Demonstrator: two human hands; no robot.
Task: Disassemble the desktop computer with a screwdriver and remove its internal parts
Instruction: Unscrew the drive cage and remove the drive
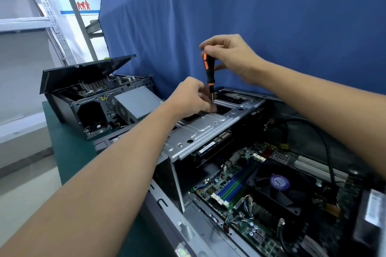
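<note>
An open desktop computer lies in front of me with its motherboard and black CPU fan exposed. A silver metal drive bracket spans the case at the back. My right hand grips the top of a black and orange screwdriver, which stands upright with its tip down on the bracket. My left hand pinches the shaft near the tip, fingers curled against the bracket.
A second opened computer with a raised black lid and a loose silver power supply sits at the far left on the green mat. A blue curtain hangs close behind. A black cable loops over the right side.
</note>
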